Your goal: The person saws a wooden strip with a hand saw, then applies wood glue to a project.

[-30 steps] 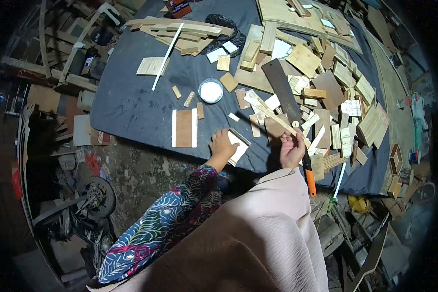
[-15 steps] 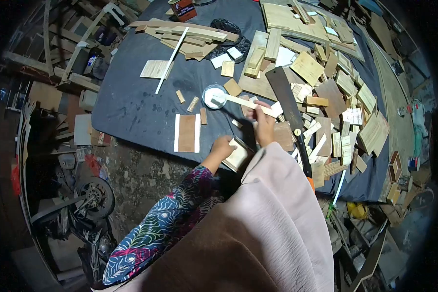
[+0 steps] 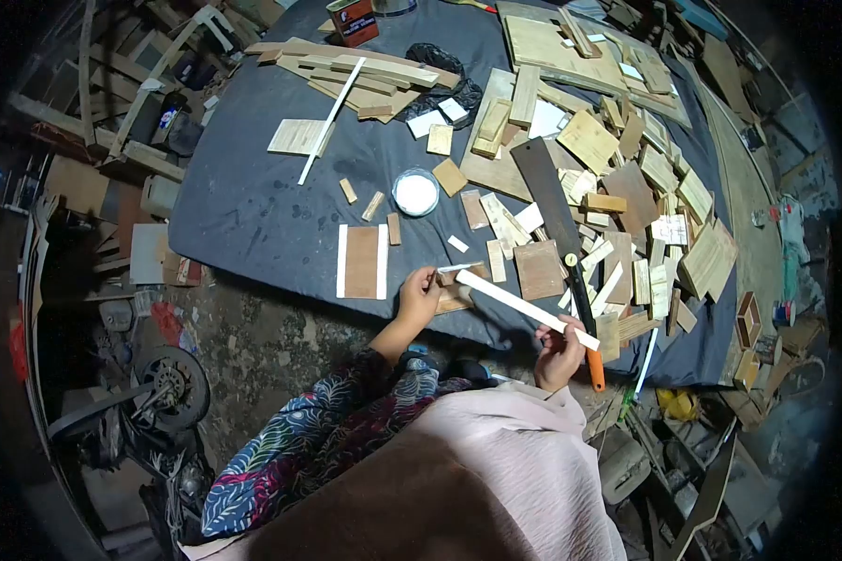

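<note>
My left hand (image 3: 419, 297) is closed on a small wooden panel (image 3: 454, 301), held at the table's near edge with a white upper rim. My right hand (image 3: 560, 353) grips a flat pale wooden stick (image 3: 526, 308) near its lower right end. The stick's far tip comes right up to the panel. Behind them on the cloth stands a round tub of white paste (image 3: 415, 193). Left of the panel lies a brown wooden rectangle (image 3: 362, 262) with two white side strips. Small wood blocks (image 3: 394, 229) lie between it and the tub.
A handsaw (image 3: 549, 198) with a black and orange handle lies right of centre. Many wood offcuts (image 3: 588, 141) cover the table's right side. Long strips (image 3: 374, 65), a black plastic bag (image 3: 437, 58) and a red can (image 3: 353, 22) sit at the back. A motorcycle wheel (image 3: 170, 385) is lower left.
My right hand has drawn the stick out of the paste tub and moved down and right, bringing its tip to the panel. My left hand has turned the panel.
</note>
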The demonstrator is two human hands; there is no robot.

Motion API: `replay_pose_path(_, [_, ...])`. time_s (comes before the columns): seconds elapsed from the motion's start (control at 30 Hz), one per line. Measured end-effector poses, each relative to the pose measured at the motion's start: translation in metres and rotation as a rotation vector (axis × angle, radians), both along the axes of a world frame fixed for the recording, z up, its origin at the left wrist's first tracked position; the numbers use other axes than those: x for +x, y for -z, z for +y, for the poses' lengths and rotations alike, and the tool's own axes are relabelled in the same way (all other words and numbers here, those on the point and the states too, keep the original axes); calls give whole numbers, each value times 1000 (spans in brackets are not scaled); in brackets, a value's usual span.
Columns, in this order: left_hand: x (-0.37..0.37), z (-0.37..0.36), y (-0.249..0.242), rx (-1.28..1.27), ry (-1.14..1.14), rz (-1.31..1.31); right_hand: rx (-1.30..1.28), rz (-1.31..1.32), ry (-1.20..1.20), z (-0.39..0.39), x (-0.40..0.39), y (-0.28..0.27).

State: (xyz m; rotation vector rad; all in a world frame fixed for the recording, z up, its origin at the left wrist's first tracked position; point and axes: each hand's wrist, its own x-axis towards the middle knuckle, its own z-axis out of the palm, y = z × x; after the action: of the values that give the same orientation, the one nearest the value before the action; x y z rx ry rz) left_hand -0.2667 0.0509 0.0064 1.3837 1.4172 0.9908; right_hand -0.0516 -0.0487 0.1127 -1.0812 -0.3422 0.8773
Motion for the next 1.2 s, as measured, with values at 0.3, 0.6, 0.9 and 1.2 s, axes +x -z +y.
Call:
replay_pose_path(0.3, [-1,2,-8,-101,39,-81,15,58,46,-3,-3,21])
replay_pose_path(0.6, [-6,7,-11,-181,52,-193,-35,99,-37,-1,-21,30])
replay_pose_path(0.9, [-3,9,-28,-278,26,-284,-24,103,5,3,-22,30])
replay_pose_path(1.2, [-8,14,-18,-322,-33,-418,-24,168,-13,5,-23,39])
